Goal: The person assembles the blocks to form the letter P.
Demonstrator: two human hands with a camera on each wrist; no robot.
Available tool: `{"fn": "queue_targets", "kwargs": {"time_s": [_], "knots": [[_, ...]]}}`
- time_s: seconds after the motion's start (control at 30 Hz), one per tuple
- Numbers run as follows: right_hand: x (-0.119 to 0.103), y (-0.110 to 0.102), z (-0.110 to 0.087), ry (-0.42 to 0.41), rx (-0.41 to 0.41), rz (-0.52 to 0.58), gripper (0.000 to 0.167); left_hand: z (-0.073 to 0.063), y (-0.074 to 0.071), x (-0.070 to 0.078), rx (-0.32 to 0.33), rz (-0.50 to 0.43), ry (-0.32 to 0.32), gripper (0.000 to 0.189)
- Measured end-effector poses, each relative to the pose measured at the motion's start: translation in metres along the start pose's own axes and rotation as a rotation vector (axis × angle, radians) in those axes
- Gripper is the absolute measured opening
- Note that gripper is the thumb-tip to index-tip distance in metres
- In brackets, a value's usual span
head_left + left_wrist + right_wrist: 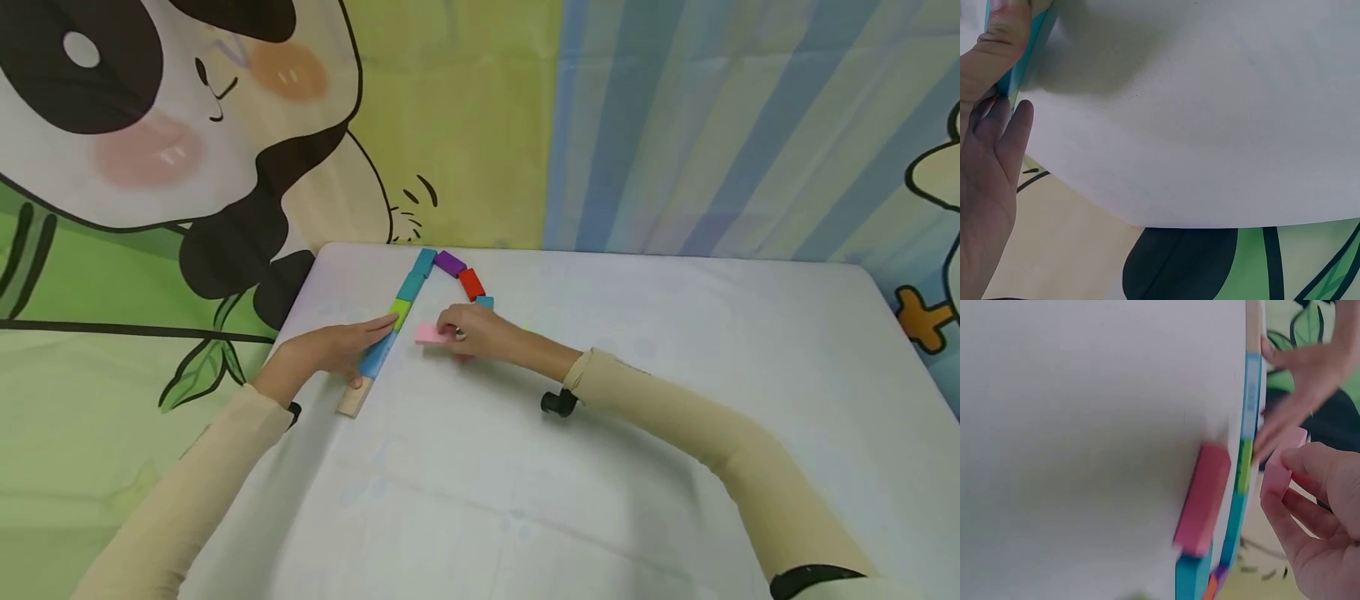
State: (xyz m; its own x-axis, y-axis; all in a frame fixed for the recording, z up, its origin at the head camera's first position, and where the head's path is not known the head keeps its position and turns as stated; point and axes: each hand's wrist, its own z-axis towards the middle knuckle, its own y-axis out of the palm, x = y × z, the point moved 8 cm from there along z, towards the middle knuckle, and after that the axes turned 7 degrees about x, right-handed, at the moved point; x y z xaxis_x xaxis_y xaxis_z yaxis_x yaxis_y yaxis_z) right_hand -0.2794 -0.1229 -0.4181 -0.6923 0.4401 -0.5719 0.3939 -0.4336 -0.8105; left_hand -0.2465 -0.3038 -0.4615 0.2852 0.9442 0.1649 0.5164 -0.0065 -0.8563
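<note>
A line of blocks lies end to end near the table's left side: a natural wood block [354, 398], a light blue block [378, 353], a lime block [402, 310] and teal blocks [410, 287]. My left hand [322, 350] rests along this line, fingers stretched toward the lime block and thumb low by the wood one. Just right of the line, my right hand [486, 329] pinches a pink block [1277, 478] between thumb and fingers, held above the table. Below that hand, a red block [1204, 497] touches a blue block [1190, 575].
From the line's far end, a purple block [450, 264] and another red block [472, 284] curve rightward. A yellow-green piece [531, 332] shows partly behind the right wrist. The white table [675, 333] meets a printed cloth [465, 125] at the back.
</note>
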Motion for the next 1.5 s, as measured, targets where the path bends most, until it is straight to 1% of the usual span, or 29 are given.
{"fn": "queue_targets", "kwargs": {"time_s": [0.07, 0.13, 0.27, 0.37, 0.6, 0.73, 0.83, 0.9, 1.0, 1.03, 1.1, 1.17, 1.2, 1.27, 1.33, 1.43, 1.5], "knots": [[-0.009, 0.015, 0.004, -0.016, -0.041, -0.022, 0.022, 0.001, -0.001, 0.002, -0.004, -0.001, 0.009, 0.117], [-0.011, 0.026, 0.006, -0.007, -0.069, -0.043, 0.022, 0.001, -0.003, 0.005, -0.005, 0.004, 0.016, 0.117], [-0.008, 0.037, 0.006, 0.013, -0.086, -0.088, 0.021, 0.001, -0.006, 0.007, -0.008, 0.001, 0.005, 0.116], [-0.007, 0.039, 0.005, 0.012, -0.087, -0.098, 0.022, -0.001, -0.008, 0.006, -0.011, -0.009, -0.015, 0.117], [-0.004, 0.039, 0.004, 0.008, -0.077, -0.136, 0.023, 0.0, -0.007, 0.002, -0.017, -0.007, -0.026, 0.118], [-0.001, 0.034, 0.0, 0.013, -0.06, -0.13, 0.033, 0.002, -0.004, 0.001, -0.02, -0.022, -0.022, 0.119], [0.009, 0.017, -0.012, 0.057, -0.036, -0.129, 0.042, 0.003, -0.001, 0.003, -0.017, -0.023, -0.01, 0.119], [0.018, 0.002, -0.027, 0.076, -0.016, -0.171, 0.041, 0.004, 0.0, 0.003, -0.014, -0.013, -0.003, 0.119], [0.032, -0.016, -0.051, 0.106, -0.025, -0.246, 0.039, 0.002, 0.0, 0.002, -0.015, -0.018, -0.017, 0.119], [0.037, -0.019, -0.058, 0.11, -0.037, -0.275, 0.037, 0.002, -0.001, 0.001, -0.012, -0.021, -0.022, 0.119], [0.049, -0.021, -0.07, 0.151, -0.073, -0.292, 0.037, 0.0, -0.002, 0.0, -0.008, -0.025, -0.033, 0.119], [0.058, -0.02, -0.076, 0.176, -0.091, -0.28, 0.036, -0.001, -0.003, -0.001, -0.003, -0.025, -0.034, 0.118], [0.061, -0.019, -0.078, 0.173, -0.091, -0.273, 0.035, -0.001, -0.003, 0.0, -0.002, -0.025, -0.03, 0.118], [0.061, -0.019, -0.076, 0.156, -0.073, -0.246, 0.036, -0.002, -0.003, 0.001, -0.004, -0.024, -0.019, 0.116], [0.055, -0.019, -0.069, 0.118, -0.044, -0.22, 0.036, -0.002, -0.003, 0.003, -0.007, -0.025, -0.013, 0.115], [0.034, -0.017, -0.05, 0.074, -0.017, -0.16, 0.038, -0.004, -0.003, 0.004, -0.008, -0.011, -0.006, 0.115], [0.016, -0.01, -0.033, 0.055, -0.021, -0.114, 0.039, -0.004, -0.003, 0.004, -0.005, -0.001, 0.003, 0.115]]}}
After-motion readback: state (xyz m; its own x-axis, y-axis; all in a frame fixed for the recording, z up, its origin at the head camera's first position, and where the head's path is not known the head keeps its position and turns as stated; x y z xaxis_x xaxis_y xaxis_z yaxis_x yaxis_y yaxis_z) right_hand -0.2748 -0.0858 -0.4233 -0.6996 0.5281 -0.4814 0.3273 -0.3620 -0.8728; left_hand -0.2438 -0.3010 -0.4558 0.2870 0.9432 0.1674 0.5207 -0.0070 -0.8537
